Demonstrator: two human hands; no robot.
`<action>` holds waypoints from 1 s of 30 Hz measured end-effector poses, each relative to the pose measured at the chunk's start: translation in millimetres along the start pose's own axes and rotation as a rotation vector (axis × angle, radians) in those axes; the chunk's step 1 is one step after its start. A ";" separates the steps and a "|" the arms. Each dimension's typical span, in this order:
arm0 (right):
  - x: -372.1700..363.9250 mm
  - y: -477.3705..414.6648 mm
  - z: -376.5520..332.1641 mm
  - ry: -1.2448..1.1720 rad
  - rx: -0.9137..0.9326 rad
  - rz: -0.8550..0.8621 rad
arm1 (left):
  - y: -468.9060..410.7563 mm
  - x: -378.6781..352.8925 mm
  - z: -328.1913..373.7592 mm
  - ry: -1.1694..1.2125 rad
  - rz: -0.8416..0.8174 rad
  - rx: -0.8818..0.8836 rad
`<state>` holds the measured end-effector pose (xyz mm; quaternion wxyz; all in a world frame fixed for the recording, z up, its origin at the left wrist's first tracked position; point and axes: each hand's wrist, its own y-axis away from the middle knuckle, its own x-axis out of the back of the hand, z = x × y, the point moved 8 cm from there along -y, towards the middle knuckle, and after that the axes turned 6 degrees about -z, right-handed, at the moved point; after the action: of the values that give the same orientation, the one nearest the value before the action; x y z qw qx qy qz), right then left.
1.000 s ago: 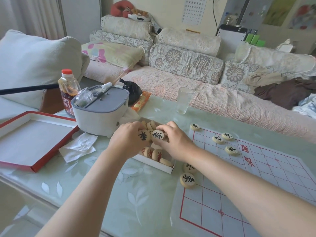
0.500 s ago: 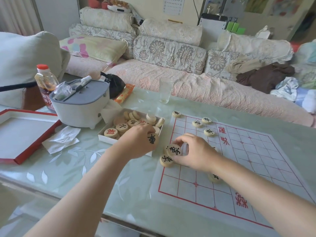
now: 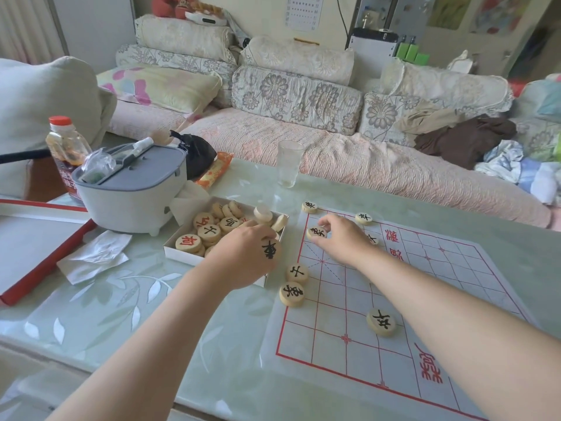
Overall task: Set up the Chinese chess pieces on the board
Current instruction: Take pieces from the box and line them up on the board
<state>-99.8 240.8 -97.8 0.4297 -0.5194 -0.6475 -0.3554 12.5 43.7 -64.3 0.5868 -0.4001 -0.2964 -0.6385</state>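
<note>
A white paper chess board (image 3: pixel 394 302) with red lines lies on the glass table. My right hand (image 3: pixel 341 238) pinches a black-lettered wooden piece (image 3: pixel 316 232) low over the board's left edge. Beside the white piece box (image 3: pixel 182 252), my left hand (image 3: pixel 243 256) grips another black-lettered piece (image 3: pixel 271 250). The box holds several red and black pieces (image 3: pixel 209 232). Black pieces sit on the board at the far corner (image 3: pixel 309 206), further right (image 3: pixel 363 218), on the left edge (image 3: pixel 297 273) (image 3: pixel 292 293), and nearer me (image 3: pixel 381 322).
A grey-lidded white appliance (image 3: pixel 133 189) stands left of the box, with a red-capped bottle (image 3: pixel 65 150) behind it. A red-edged box lid (image 3: pixel 45 253) and a tissue (image 3: pixel 94 256) lie at the left. An empty glass (image 3: pixel 290 164) stands beyond the board. A sofa runs behind the table.
My right hand has carried its piece from near the two left-edge pieces up the board toward the far left corner. My left hand still holds its piece beside the box.
</note>
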 end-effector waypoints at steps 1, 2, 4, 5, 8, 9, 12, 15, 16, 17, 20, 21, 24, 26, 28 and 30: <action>-1.5 -8.2 -1.9 0.002 -0.004 0.000 | -3.3 0.6 -1.2 -0.001 0.004 0.003; -3.1 -16.0 -3.4 0.006 -0.012 -0.001 | -6.5 0.6 -3.1 0.006 0.004 0.010; -6.3 -29.8 -4.9 0.023 -0.023 0.004 | -12.2 0.3 -6.3 0.024 0.007 0.012; -7.6 -35.7 -5.0 0.024 -0.024 0.014 | -15.0 0.3 -7.3 0.032 0.013 0.006; -14.8 -45.9 -3.8 0.039 -0.030 0.013 | -20.7 0.7 -11.1 0.078 0.031 -0.010; -18.0 -47.2 -3.9 0.061 -0.034 -0.004 | -21.9 0.5 -12.5 0.095 0.030 -0.017; -20.9 -45.5 -8.6 0.128 -0.049 -0.043 | -23.2 -0.3 -16.0 0.126 0.020 -0.029; -15.4 -32.2 -22.1 0.071 -0.004 -0.007 | -23.4 -0.1 -16.0 0.123 0.036 -0.034; -12.8 -25.4 -28.7 0.006 0.033 0.018 | -23.2 0.0 -15.1 0.125 0.043 -0.032; -10.3 -17.4 -36.4 -0.083 0.071 0.035 | -22.9 0.0 -13.8 0.128 0.051 -0.032; -12.7 9.0 -57.0 -0.469 0.105 -0.062 | -20.9 1.2 -8.4 0.154 0.089 -0.036; -15.4 17.9 -62.6 -0.578 0.096 -0.128 | -20.1 2.1 -6.9 0.167 0.107 -0.034; -20.0 38.7 -68.6 -0.775 0.082 -0.237 | -19.0 1.3 -4.5 0.217 0.121 0.006; -19.5 46.6 -64.7 -0.862 0.067 -0.233 | -17.3 -0.7 -0.8 0.286 0.102 0.025; -17.3 54.6 -58.5 -0.899 0.044 -0.212 | -14.2 -3.7 4.1 0.391 0.050 0.042; -14.3 63.1 -52.2 -0.878 0.040 -0.179 | -9.8 -8.4 4.9 0.527 -0.008 0.085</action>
<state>-27.0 201.4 -90.4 0.0916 -0.5547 -0.8176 -0.1243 3.5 53.5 -68.1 0.6575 -0.1940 -0.1613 -0.7100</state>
